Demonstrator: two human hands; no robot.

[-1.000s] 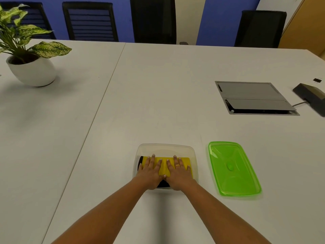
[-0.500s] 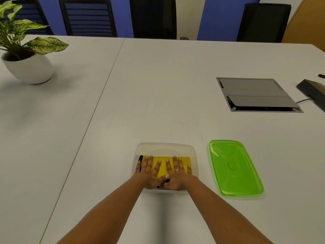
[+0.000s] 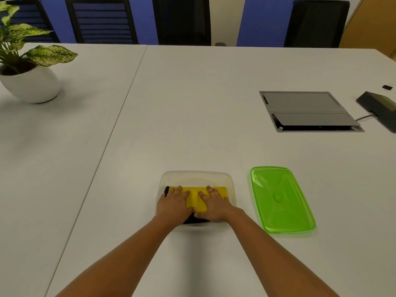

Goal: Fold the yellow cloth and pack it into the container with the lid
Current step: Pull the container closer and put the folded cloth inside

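The folded yellow cloth (image 3: 196, 199), edged in black, lies inside the clear plastic container (image 3: 197, 176) near the table's front edge. My left hand (image 3: 172, 205) rests flat on the cloth's left half and my right hand (image 3: 213, 205) on its right half, palms down with fingers spread; neither hand grips anything. The translucent green lid (image 3: 280, 198) lies flat on the table just right of the container, apart from it.
A potted plant in a white pot (image 3: 30, 82) stands at the far left. A grey cable hatch (image 3: 308, 111) is set into the table at the right, with a dark device (image 3: 380, 107) and its cable beyond. Chairs line the far edge.
Both hands have stayed flat on the cloth in the container, drawing back slightly toward me. The view has shifted a little.
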